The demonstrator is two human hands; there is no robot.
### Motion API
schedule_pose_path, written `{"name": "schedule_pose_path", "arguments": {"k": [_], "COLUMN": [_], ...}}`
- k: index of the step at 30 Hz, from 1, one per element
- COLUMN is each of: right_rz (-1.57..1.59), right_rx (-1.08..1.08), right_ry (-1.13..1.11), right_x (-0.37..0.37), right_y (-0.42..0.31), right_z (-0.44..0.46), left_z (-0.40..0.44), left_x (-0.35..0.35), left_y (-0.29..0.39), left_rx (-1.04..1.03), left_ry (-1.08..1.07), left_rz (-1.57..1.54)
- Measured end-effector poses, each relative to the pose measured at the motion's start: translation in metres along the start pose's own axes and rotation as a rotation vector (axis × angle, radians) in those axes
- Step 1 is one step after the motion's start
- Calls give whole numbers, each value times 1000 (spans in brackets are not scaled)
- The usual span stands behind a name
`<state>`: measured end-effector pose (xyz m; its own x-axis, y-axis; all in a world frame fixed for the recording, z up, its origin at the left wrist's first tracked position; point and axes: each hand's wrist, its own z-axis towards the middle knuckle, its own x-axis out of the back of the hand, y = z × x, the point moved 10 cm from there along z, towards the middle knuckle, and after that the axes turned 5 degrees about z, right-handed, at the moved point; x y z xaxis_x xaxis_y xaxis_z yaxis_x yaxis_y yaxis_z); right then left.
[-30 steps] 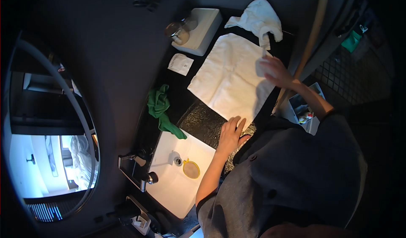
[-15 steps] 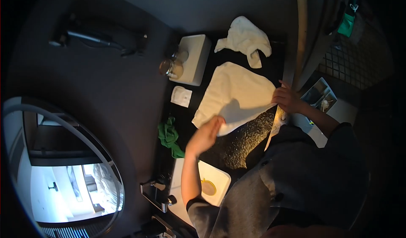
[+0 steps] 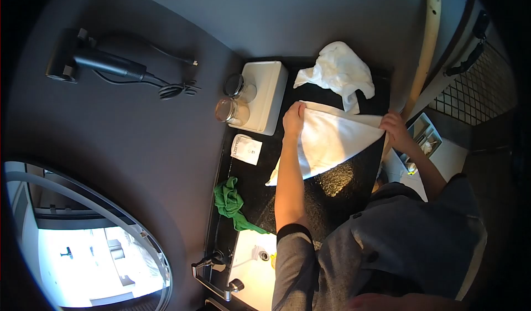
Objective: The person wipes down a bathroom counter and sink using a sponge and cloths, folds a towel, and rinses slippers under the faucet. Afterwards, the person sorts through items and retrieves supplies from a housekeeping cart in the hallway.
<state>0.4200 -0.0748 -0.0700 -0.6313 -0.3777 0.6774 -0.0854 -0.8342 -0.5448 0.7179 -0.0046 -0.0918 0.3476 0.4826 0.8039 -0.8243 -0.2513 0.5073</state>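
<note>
1. My two hands are apart, each closed on a white towel (image 3: 332, 150). My left hand (image 3: 293, 118) pinches its far edge near one corner; my right hand (image 3: 396, 131) grips the corner on the other side.
2. The towel lies across the black countertop (image 3: 251, 186), between my hands, with one pointed corner showing beyond my left forearm.
3. The fold looks part-way done, as I judge it. The cloth appears doubled over, but a strip of the lower layer shows past the upper one, so the edges do not yet line up.
4. Just beyond it sits a crumpled white cloth (image 3: 337, 70), a loose heap that is not folded. A green cloth (image 3: 228, 199) lies bunched at the sink's edge, also unfolded.
5. Along the wall side of the counter are a white packet (image 3: 246, 149), its print too small to read, and a white tray (image 3: 268, 90) with two glass jars (image 3: 238, 113) at its side.
6. The white sink (image 3: 243, 261) is partly hidden by my left sleeve; an angular faucet (image 3: 215, 290) reaches over it.
7. Around me: a black hair dryer (image 3: 105, 59) against the dark wall, a round mirror (image 3: 99, 255) reflecting a bright room, and a wooden pole (image 3: 423, 51) leaning on my right.
</note>
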Motion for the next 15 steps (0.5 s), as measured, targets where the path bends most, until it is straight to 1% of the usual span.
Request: {"name": "schedule_pose_path", "arguments": {"k": [1,2,3,5,6,9,12,15], "right_rz": [-56,-106,-91,-63,-24,-26,-138,-174], "right_rx": [48,77,15,-111,-61,38,242,212], "right_ry": [-28,28,5,-33,-56,-64,12,-50], "right_x": [4,15,12,8,1,-4,24,21], "right_y": [-8,-18,-12,3,7,10,-22,-9], "right_z": [14,26,30,32,27,21,39,37], "left_z": [1,2,2,2,-1,-10,-13,-11], "left_x": [2,2,2,4,4,-1,-2,-1], "left_y": [-2,-2,-4,-14,-20,-27,-30,-29], "left_rx": [27,56,86,169,212,214,193,269], "left_ry": [2,6,13,47,58,-20,-9,-73], "left_rz": [24,48,72,20,-6,-185,-260,-155]}}
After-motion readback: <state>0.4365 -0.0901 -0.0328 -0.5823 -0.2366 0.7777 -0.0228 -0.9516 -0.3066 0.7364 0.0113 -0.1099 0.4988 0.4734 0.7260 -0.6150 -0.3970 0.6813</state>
